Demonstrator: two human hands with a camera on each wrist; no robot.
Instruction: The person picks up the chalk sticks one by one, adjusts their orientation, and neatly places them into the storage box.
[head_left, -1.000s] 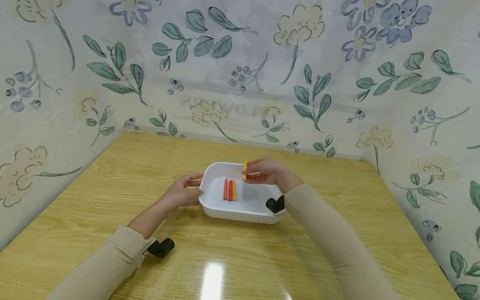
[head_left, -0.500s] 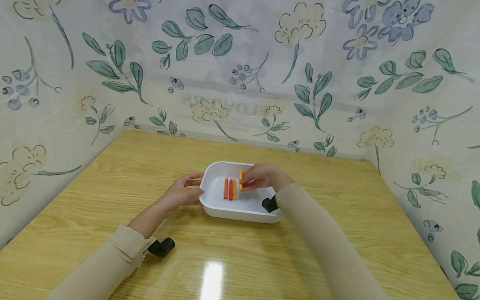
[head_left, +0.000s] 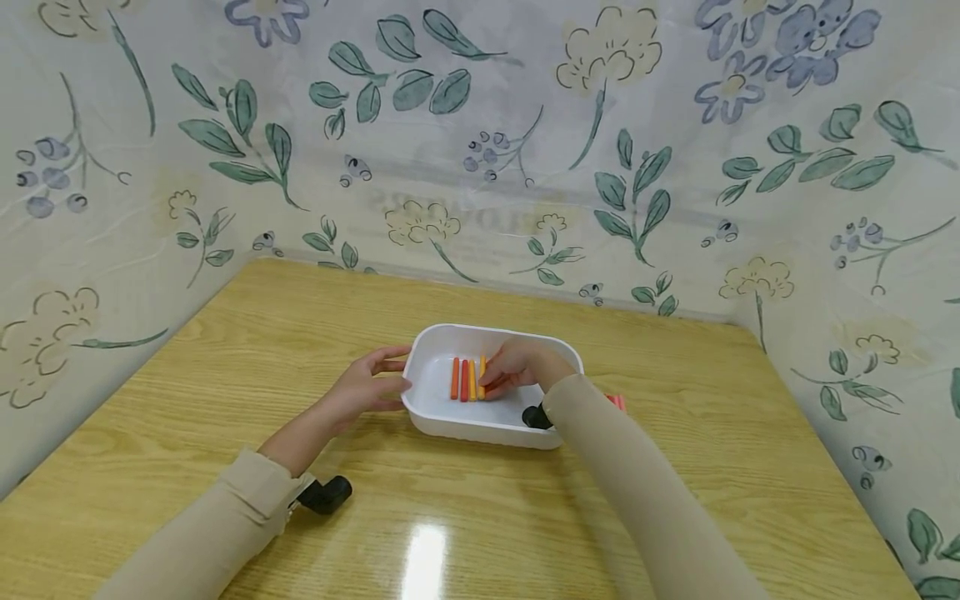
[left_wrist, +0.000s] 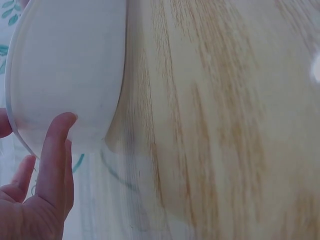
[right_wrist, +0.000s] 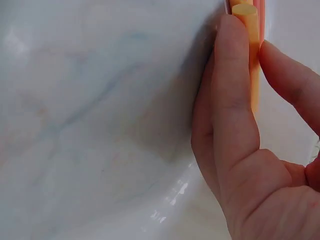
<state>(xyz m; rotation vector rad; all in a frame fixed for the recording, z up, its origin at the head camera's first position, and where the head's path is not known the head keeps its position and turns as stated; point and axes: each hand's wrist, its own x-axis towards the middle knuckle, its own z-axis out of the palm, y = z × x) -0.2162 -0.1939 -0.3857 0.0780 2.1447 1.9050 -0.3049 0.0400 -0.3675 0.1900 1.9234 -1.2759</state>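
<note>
In the head view, a white tray with rounded corners stands on the table. Inside it lie three slim sticks side by side: an orange stick, a red stick and a yellow-orange stick. My right hand reaches into the tray and pinches a yellow stick between thumb and fingers, just right of that row. The stick's flat round end shows in the right wrist view. My left hand touches the tray's left side with fairly straight, spread fingers.
Something pink-red peeks out right of the tray, mostly hidden by the right sleeve. The wood-grain table is backed by a flower-printed sheet. Black wrist mounts jut from both cuffs.
My right hand has lowered the yellow stick from above the tray's back edge to its floor, moving slightly left. The left hand keeps its place. Pink-red items have come into sight at right.
</note>
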